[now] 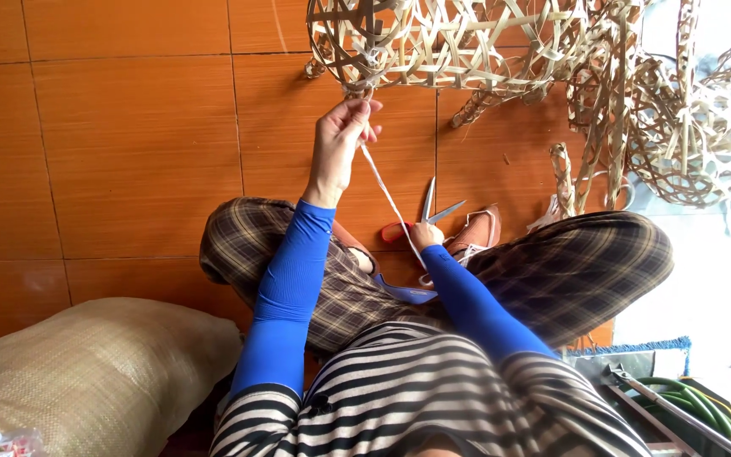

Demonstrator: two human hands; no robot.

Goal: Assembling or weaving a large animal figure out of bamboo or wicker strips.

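1. Orange tiled floor across most of the frame, from the upper left down to the middle.
2. Large woven bamboo basket frame at the top centre, open lattice, lying on the floor; more woven bamboo pieces at the upper right, touching or just beside it.
3. Tan woven sack at the lower left, well apart from both hands.
4. Crossed legs in plaid trousers in the middle, blue sleeves on both arms, striped shirt at the bottom centre.
5. Left hand raised to the upper centre, just under the lower rim of the basket frame, fingers pinched together on the upper end of a thin pale strip. Clearly the nearer hand to the basket.
6. Right hand low at the centre, above the lap, closed on the lower part of the same strip; exact grip of fingers hard to tell.
7. Strip stretched tight between both hands, long axis diagonal, from upper left near the basket rim down to the right toward the lap. Upper end seems tied at the rim, but not sure.
8. Scissors with red handles on the floor just behind the right hand, blades pointing up and right; beside them a brown shoe.
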